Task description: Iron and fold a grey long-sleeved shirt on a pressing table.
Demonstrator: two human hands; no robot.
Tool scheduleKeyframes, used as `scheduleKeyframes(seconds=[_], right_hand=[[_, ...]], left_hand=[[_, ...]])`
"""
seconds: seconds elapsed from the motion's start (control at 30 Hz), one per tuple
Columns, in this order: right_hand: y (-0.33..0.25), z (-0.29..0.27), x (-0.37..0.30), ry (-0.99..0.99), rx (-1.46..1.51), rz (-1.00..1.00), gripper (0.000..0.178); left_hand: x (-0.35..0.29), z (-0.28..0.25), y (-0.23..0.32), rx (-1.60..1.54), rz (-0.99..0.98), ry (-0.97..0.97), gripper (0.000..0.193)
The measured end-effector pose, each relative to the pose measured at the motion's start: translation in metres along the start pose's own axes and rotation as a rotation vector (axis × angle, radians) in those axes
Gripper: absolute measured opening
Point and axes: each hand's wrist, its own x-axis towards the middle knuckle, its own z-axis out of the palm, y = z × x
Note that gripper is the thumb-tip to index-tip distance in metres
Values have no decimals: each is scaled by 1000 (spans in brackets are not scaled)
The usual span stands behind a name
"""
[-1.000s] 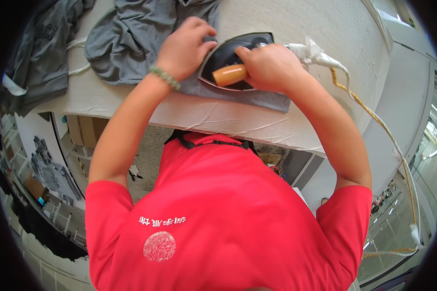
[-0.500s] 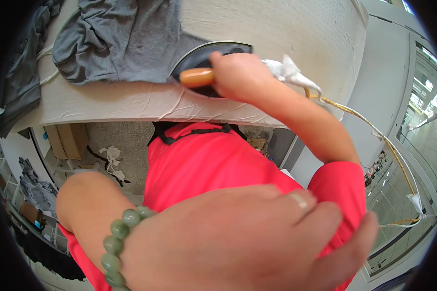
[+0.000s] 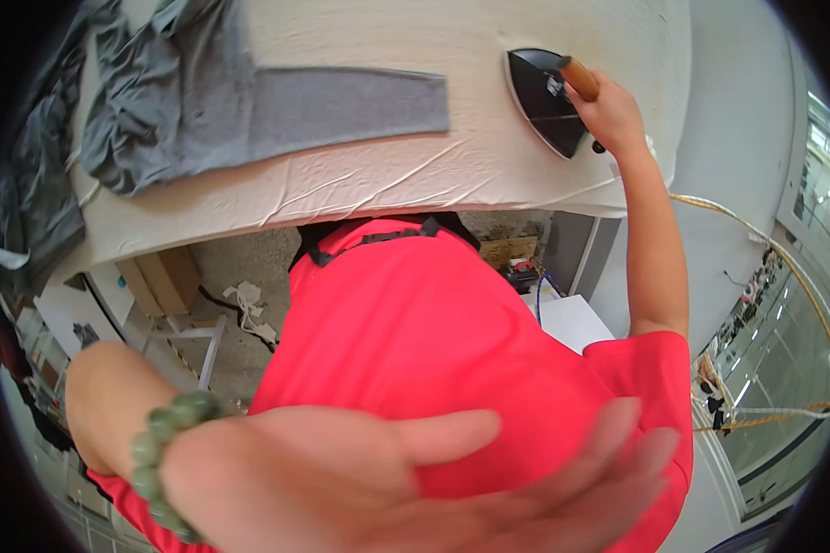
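Note:
My right hand (image 3: 613, 112) grips the wooden handle of a black iron (image 3: 542, 97), which rests on the pale padded ironing table (image 3: 369, 39) toward the right. Well to the left of it lies a grey garment (image 3: 180, 111). One narrow flat section of that garment stretches right across the cloth; its left part is bunched up. My left hand (image 3: 369, 479) is raised close in front of my body, its fingers spread with nothing in them. Motion blurs its edges, and a green bead bracelet (image 3: 161, 456) circles the wrist.
Dark grey cloth (image 3: 32, 194) hangs over the table's left end. A cord (image 3: 747, 221) runs from the iron's side off to the right. Under the table stand a cardboard box (image 3: 160, 279) and a white surface (image 3: 574, 321). Scraps of white cloth (image 3: 249, 309) lie on the floor.
My right hand has carried the iron rightward off the garment, turning it and uncovering the flat grey section. My left hand has turned and spread its fingers in front of me.

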Motion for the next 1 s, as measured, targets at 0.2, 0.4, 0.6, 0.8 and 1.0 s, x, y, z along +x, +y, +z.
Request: scheduleKeyframes(seconds=[0.2, 0.4, 0.6, 0.8, 1.0], right_hand=[[40, -13, 23, -31, -27, 41, 41], [55, -29, 50, 40, 12, 89, 44], [75, -25, 58, 108, 0, 105, 41], [57, -33, 57, 127, 76, 103, 39], [55, -41, 50, 111, 6, 167, 44]], left_hand=[[-29, -7, -4, -25, -569, 148, 45], [-66, -40, -2, 49, -1093, 411, 40], [-169, 27, -62, -593, -1588, 856, 27], [-319, 78, -118, -782, -2173, 1536, 39], [-198, 57, -166, -762, -1531, 1372, 31]])
